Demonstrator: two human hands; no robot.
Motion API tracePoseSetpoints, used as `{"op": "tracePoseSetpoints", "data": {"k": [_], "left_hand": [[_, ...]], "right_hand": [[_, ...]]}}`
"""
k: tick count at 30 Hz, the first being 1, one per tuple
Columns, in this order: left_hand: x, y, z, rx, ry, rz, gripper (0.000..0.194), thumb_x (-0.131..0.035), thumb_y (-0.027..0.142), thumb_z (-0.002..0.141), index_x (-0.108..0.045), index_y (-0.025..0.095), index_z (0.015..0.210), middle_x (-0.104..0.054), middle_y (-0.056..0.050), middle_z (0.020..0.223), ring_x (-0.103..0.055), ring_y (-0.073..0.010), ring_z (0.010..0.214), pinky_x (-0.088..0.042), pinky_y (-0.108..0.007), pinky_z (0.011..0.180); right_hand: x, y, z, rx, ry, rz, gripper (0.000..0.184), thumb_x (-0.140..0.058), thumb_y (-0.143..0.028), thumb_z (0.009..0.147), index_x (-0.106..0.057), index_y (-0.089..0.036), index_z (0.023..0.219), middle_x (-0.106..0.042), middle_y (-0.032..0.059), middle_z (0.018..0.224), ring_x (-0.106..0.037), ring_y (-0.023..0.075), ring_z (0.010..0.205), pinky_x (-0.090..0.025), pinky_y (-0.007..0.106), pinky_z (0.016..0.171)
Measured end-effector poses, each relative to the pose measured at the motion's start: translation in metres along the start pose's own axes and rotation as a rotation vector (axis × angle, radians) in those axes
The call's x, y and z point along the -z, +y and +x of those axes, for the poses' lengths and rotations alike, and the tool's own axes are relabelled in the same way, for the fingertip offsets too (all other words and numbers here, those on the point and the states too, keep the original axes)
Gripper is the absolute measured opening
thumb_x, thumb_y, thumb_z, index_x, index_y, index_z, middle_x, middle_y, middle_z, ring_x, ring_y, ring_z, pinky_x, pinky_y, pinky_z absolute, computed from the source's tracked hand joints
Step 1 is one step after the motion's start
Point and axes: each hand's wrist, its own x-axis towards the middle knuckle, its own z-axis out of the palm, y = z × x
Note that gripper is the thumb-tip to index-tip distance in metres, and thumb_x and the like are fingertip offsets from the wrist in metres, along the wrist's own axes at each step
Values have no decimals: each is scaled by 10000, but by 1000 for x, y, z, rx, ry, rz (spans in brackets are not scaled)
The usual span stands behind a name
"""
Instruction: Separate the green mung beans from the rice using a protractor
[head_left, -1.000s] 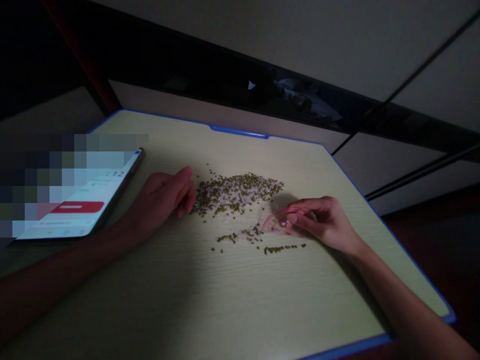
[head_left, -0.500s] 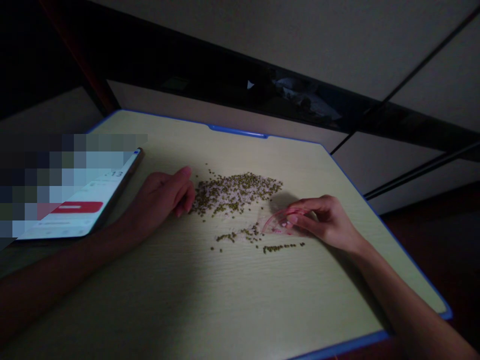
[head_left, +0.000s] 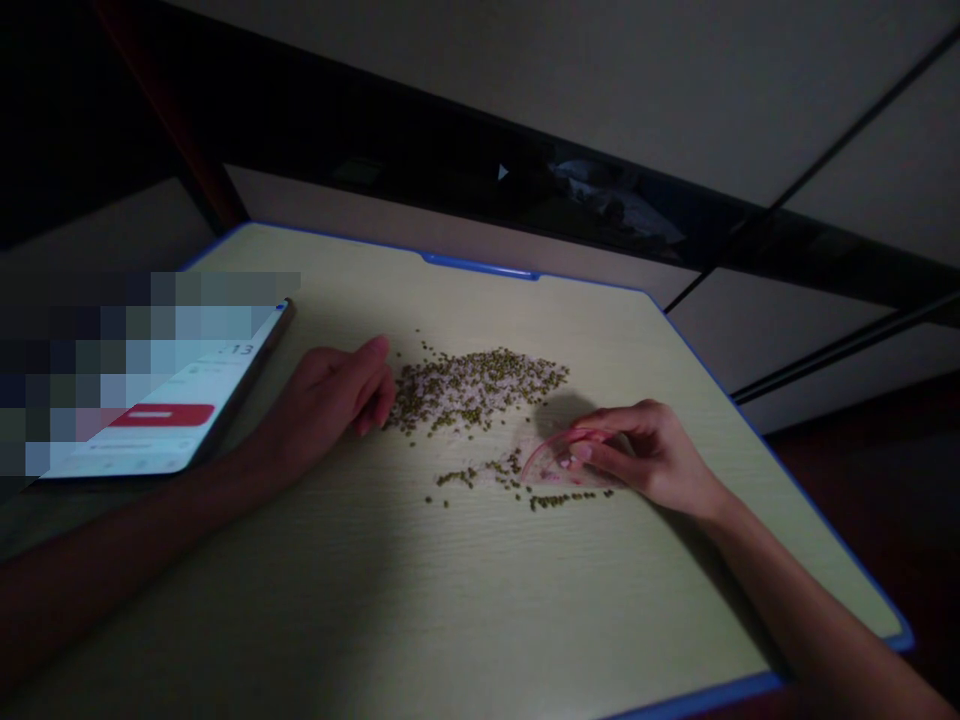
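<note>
A pile of small green beans, which look like mung beans, mixed with pale grains [head_left: 480,385] lies mid-table. My left hand [head_left: 345,390] rests at the pile's left edge with its fingers curled in; nothing shows in them. Between thumb and fingers, my right hand [head_left: 645,455] grips a clear pinkish protractor [head_left: 551,460], its curved edge towards the left. A short row of green beans [head_left: 566,500] lies along the protractor's near edge. Left of it is a loose scatter of beans [head_left: 469,475]. My right fingers cover part of the protractor.
The pale wood-look table [head_left: 450,600] has a blue rim, with a blue handle [head_left: 480,267] at the far side. A tablet or large phone [head_left: 165,415] with a lit screen stands on the left, partly pixelated. Pale cabinet panels and a dark glossy band rise behind.
My right hand has drawn the protractor slightly towards me, so its near edge now reaches the row of beans. My left hand keeps its place; the view has shifted a little.
</note>
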Motion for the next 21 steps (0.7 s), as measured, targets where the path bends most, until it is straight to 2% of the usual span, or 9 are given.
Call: {"op": "tracePoseSetpoints", "data": {"k": [6,12,17,21], "left_hand": [[0,-4,1,-11,-7,-17,485,-355,303,821,-291,205,351,-450,29,364,-376,-64,331,-301,-222,392],[-1,1,0,6,-4,3,489,-348,264,832,-299,198,349,-446,30,358,-369,-61,332,-294,-216,396],[0,4,-1,23,2,-1,498,-338,253,844,-291,194,351,-441,32,353,-363,-57,336,-294,-212,407],[-1,6,-1,48,12,0,506,-335,245,850,-292,188,349,-437,34,355,-361,-50,338,-290,-206,412]], "right_hand": [[1,0,2,-9,117,-53,134,-614,-205,720,-710,-124,674,-670,44,617,-519,95,495,-379,204,423],[0,0,3,-31,147,-62,165,-597,-208,728,-692,-110,634,-636,40,589,-490,82,481,-367,190,414],[1,0,2,-52,136,-48,166,-598,-221,727,-689,-107,649,-636,41,582,-476,80,468,-359,187,402],[2,0,1,-35,87,-52,165,-614,-237,726,-695,-114,651,-669,56,623,-522,99,520,-388,199,446]]}}
